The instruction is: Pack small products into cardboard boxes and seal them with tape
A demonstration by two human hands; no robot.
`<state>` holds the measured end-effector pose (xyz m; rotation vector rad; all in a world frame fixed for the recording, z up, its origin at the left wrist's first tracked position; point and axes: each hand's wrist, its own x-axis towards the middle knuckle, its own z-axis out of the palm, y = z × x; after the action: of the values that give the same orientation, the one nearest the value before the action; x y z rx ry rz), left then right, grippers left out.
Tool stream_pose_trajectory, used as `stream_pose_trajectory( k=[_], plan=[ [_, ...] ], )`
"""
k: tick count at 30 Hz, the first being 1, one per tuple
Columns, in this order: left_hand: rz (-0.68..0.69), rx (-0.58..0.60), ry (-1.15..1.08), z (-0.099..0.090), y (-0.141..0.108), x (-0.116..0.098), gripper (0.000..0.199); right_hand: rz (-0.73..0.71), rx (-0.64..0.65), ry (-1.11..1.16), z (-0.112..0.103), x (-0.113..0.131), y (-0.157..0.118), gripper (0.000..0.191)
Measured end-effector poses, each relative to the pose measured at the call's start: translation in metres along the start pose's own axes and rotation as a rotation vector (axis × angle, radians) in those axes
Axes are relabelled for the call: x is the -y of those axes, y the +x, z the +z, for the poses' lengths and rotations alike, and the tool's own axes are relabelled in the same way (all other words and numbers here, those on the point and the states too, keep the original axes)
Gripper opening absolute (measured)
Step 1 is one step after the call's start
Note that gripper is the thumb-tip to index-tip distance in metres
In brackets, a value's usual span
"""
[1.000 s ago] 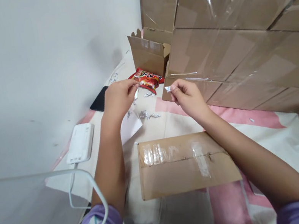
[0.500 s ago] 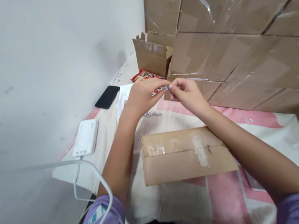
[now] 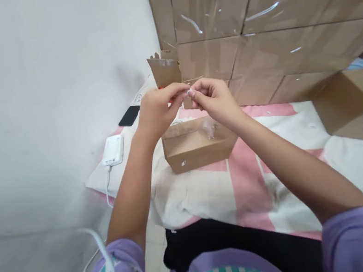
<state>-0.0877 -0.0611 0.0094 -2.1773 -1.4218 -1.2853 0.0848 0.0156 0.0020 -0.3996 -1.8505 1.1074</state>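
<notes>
While I watch via head cam, a tiny whitish scrap [image 3: 189,92] sits btwn both hands' fingertips, raised near the brown, tape-patched cardboard box [image 3: 202,155]. Bare right hand [image 3: 213,95] pinches it, thumb to index; bare left hand [image 3: 161,109] has thumb and index at it too, grip unclear. Prob. v. light, soft, easily torn: I'd hold edges w/ light fingertip pressure.

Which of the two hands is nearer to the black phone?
Left. The left hand appears just right of the black phone; the right hand is farther right, beyond the left hand.
</notes>
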Motion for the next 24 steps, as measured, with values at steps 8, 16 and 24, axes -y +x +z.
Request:
stream_pose_trajectory(
  k=[8, 16, 24],
  plan=[
    [0.061, -0.062, 0.099, -0.012, -0.04, -0.088, 0.012, -0.07, -0.064, -0.178, -0.001, 0.05, -0.096, 0.029],
    [0.203, -0.057, 0.286, 0.0, -0.053, -0.127, 0.013, -0.043, -0.1, -0.238, -0.011, 0.058, -0.147, 0.009],
    [-0.084, -0.165, -0.004, 0.022, -0.066, -0.135, 0.01, -0.009, -0.199, -0.192, -0.015, 0.038, -0.158, 0.008]
  ],
)
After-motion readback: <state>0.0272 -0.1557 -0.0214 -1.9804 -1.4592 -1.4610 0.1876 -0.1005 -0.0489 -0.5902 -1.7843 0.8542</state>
